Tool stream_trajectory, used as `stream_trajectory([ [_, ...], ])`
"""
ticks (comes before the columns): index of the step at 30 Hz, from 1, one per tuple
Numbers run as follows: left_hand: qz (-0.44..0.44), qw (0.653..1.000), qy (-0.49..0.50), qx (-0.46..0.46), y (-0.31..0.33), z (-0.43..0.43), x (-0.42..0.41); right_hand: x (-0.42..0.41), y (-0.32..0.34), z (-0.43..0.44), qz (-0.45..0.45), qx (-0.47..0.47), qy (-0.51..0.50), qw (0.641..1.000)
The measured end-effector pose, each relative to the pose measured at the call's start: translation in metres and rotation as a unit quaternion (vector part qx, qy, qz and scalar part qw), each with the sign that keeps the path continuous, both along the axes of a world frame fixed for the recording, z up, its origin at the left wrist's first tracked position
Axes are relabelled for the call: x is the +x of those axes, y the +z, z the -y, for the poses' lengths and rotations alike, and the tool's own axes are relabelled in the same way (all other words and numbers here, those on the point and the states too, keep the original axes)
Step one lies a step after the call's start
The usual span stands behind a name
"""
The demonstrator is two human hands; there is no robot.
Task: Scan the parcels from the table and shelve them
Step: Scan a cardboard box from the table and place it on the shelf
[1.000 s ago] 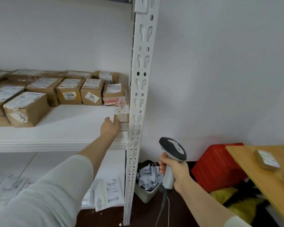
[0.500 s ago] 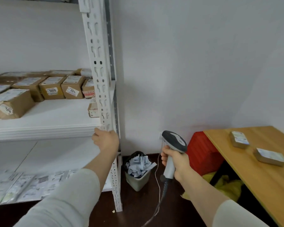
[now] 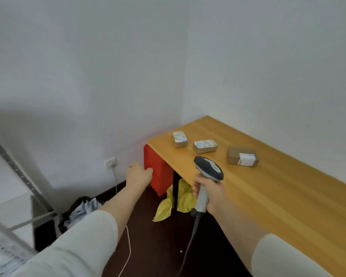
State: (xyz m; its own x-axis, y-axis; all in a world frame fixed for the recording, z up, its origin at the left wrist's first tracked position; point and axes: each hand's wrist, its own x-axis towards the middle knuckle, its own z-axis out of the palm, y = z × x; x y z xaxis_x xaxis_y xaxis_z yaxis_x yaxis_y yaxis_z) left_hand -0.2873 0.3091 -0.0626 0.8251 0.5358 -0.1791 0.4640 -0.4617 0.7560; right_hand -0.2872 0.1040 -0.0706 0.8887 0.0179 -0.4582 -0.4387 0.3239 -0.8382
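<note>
Wooden table (image 3: 284,208) bears three labelled parcels toward its far end: the corner parcel (image 3: 180,139), the middle parcel (image 3: 205,146), the nearest parcel (image 3: 242,158). Over the table's left edge the right hand (image 3: 210,193) grips one grey scanner (image 3: 208,170) by its handle. Left of the table the left hand (image 3: 138,174) hangs relaxed and empty, before one red crate (image 3: 158,174).

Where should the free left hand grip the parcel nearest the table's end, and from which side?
Probably from above, over the table's end edge: the left hand pinches the small parcel across its two long cardboard sides. It lies flat, label up, with bare wood on both sides. The right hand is busy gripping the scanner.
</note>
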Motion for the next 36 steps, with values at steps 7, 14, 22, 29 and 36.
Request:
stream_trajectory([
  [7,-0.063,0.981,-0.182,-0.006,-0.031,0.092,0.120,0.049,-0.026,0.092,-0.052,-0.019,-0.145,0.988],
  [14,-0.105,0.958,-0.265,0.031,-0.079,0.117,0.261,0.152,-0.056,0.113,-0.101,-0.044,-0.212,0.971],
  [22,-0.086,0.892,-0.429,0.114,-0.106,0.174,0.373,0.226,-0.083,0.126,-0.151,-0.081,-0.252,0.952],
  [29,-0.107,0.783,-0.593,0.158,-0.131,0.266,0.408,0.230,-0.097,0.159,-0.189,-0.069,-0.328,0.923],
  [36,-0.222,0.826,-0.446,-0.262,-0.126,0.269,0.396,0.216,-0.104,0.179,-0.182,-0.036,-0.359,0.914],
])
